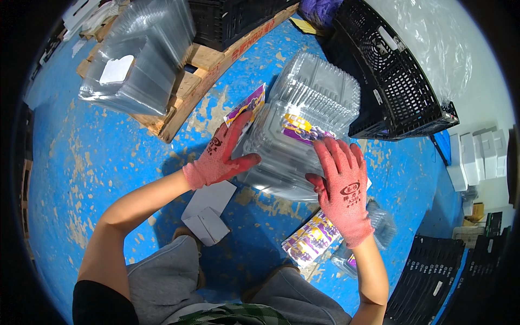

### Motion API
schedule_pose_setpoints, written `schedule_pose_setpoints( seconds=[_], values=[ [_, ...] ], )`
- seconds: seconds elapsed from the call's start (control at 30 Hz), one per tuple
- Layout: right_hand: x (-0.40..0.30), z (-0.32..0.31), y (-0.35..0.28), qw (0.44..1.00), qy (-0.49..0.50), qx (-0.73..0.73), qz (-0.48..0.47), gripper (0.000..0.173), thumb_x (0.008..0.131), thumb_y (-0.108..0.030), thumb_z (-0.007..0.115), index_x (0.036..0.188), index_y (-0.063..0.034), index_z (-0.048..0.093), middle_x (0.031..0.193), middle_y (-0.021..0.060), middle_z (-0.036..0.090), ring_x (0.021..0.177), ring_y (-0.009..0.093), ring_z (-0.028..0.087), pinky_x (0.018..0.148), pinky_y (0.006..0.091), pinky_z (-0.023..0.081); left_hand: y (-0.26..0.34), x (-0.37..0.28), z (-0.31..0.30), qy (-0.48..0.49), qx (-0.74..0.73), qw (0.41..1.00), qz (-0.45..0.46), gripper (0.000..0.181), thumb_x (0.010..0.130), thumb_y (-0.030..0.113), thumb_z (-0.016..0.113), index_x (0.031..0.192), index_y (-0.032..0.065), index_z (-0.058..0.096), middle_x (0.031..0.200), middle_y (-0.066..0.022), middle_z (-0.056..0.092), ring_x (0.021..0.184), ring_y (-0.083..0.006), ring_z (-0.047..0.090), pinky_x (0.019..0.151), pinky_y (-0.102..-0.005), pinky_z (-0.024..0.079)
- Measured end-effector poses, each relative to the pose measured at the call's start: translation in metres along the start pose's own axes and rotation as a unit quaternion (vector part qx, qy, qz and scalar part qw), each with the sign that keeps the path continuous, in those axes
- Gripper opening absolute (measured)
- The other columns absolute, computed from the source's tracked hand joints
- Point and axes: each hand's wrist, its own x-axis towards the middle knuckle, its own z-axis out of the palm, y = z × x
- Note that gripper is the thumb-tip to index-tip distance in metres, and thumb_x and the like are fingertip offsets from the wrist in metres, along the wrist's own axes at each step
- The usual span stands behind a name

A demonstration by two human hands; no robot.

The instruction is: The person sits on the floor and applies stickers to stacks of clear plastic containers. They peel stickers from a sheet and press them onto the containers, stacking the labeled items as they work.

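Note:
Red rubber-coated work gloves cover both my hands. Stacks of clear plastic clamshell containers (280, 154) stand on the blue floor before me. My left hand (227, 152) is at their left side, fingers spread, beside a purple and yellow printed label sheet (250, 103); whether it grips the sheet, I cannot tell. My right hand (341, 185) lies on the right side of the top container, fingertips at a purple and yellow grape label (304, 129) on it. Below the right hand, more printed labels (310, 239) lie on the floor, partly covered by the wrist.
Nested clear plastic containers (138, 61) sit on a wooden pallet (183, 97) at upper left. Black plastic crates (390, 77) stand at upper right, others (430, 264) at lower right. A white carton (207, 227) lies near my feet; small clear containers (382, 223) are right of the labels.

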Motion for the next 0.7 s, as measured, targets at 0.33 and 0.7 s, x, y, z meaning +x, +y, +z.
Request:
schedule_pose_setpoints(
  seconds=[0.33,0.7],
  values=[
    [0.009,0.003,-0.001,1.0,0.006,-0.001,0.027,0.059,0.068,-0.02,0.068,0.123,-0.0089,0.049,0.122,0.0147,0.047,0.115,0.035,0.042,0.101,0.0533,0.026,0.001,0.001,-0.01,-0.039,0.007,0.999,-0.021,0.089,0.07,0.007,0.07,0.142,0.0042,0.019,0.145,-0.0178,0.022,0.133,-0.0346,0.024,0.108,-0.0395,0.023],
    [0.024,0.003,0.012,0.992,0.11,-0.057,0.005,0.048,0.073,-0.023,0.064,0.118,-0.0098,0.052,0.118,0.0119,0.051,0.111,0.032,0.046,0.1,0.0488,0.03,-0.007,-0.008,-0.007,-0.011,0.068,0.996,0.063,0.091,0.07,0.026,0.075,0.141,0.0045,0.022,0.139,-0.0193,0.031,0.127,-0.0355,0.032,0.105,-0.0421,0.025]
  ],
)
